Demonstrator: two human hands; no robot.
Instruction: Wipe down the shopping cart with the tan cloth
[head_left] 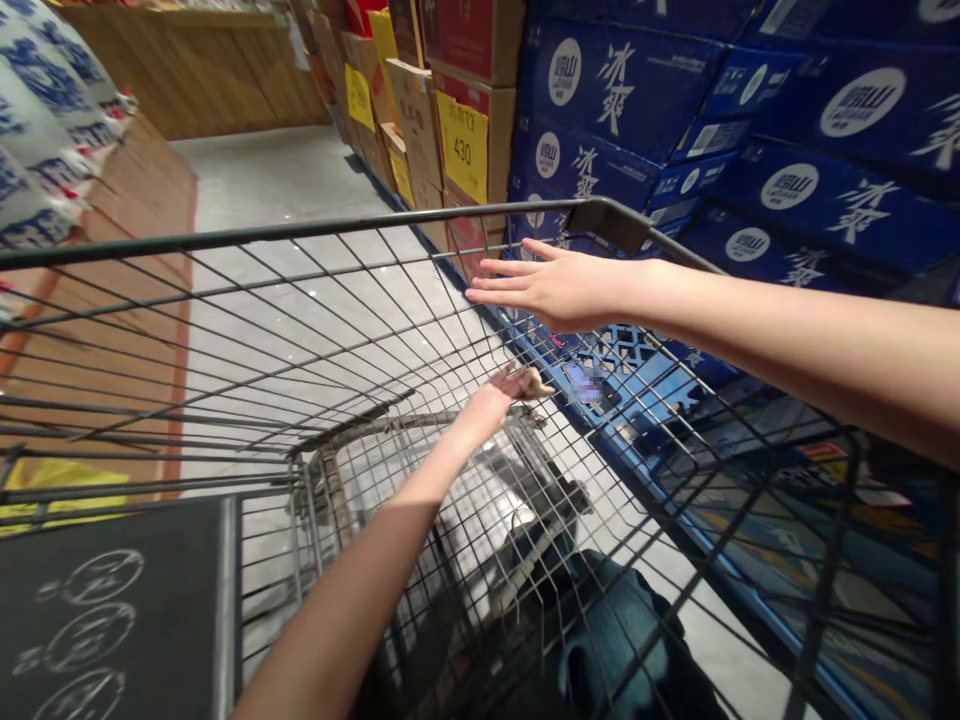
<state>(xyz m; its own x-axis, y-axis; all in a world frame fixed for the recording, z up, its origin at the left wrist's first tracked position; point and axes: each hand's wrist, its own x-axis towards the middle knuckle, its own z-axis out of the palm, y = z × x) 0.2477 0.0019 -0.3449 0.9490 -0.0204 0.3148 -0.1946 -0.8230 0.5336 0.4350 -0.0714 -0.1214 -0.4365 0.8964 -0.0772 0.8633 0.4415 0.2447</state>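
My left hand (513, 381) reaches down inside a dark wire shopping cart (420, 216), low near its mesh floor. The fingers look curled and lie in shadow. At their tips shows a small pale, knobbly shape (538, 384), too unclear to name. Higher up, my right hand (559, 287) is stretched flat over the cart's right side with its fingers spread. It holds nothing. Beneath the mesh, a lower rack and part of the cart's frame show through, partly hidden by my left forearm.
Stacked blue boxes (622, 90) line the right side, with a blue plastic crate (630, 370) below. Cartons with yellow price signs (462, 148) stand ahead. At left are blue-and-white patterned sacks (45, 110) and brown boxes (142, 230). Pale floor (255, 180) runs between. A dark panel (120, 610) sits lower left.
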